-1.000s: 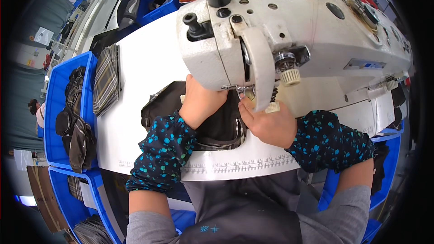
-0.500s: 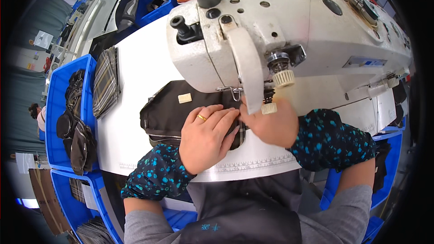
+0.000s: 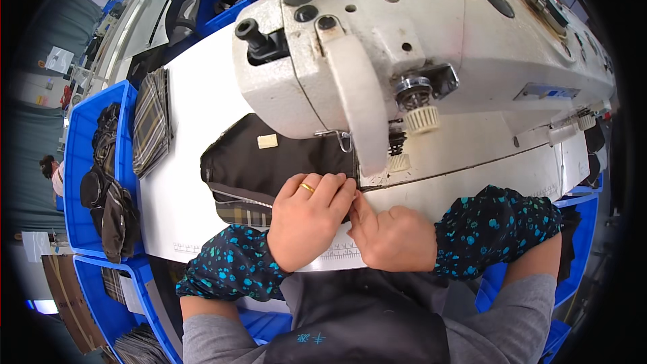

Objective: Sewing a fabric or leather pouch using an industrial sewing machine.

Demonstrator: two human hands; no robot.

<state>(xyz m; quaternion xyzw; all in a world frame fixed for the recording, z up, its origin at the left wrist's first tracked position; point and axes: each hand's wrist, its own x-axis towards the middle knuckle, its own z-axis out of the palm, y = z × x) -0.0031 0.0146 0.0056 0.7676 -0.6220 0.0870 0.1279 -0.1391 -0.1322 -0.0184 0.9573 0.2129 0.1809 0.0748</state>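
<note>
A black fabric bag panel (image 3: 232, 155) lies on the white table, with a light label on it, a zipper across it and a plaid strip below. Its right edge runs beside the presser area of a white sewing machine (image 3: 364, 94). My left hand (image 3: 304, 221), a ring on one finger, is closed on the panel's near right part, fingers bunched together. Touching those fingertips, my right hand (image 3: 397, 237) pinches at the panel's edge with index finger extended and the others curled. The machine's arm hides the needle. My fingers cover the pinched spot.
At left, a stack of plaid fabric pieces (image 3: 151, 121) lies on the table by a blue bin (image 3: 79, 219) of dark pieces. Another blue bin (image 3: 151, 290) stands below it. A printed ruler strip (image 3: 192, 247) follows the table's near edge. At right is another blue bin (image 3: 585, 249).
My right hand has drawn back toward me from beside the machine's needle area to the panel's near right edge. My left hand has slid slightly nearer, and more of the plaid strip shows.
</note>
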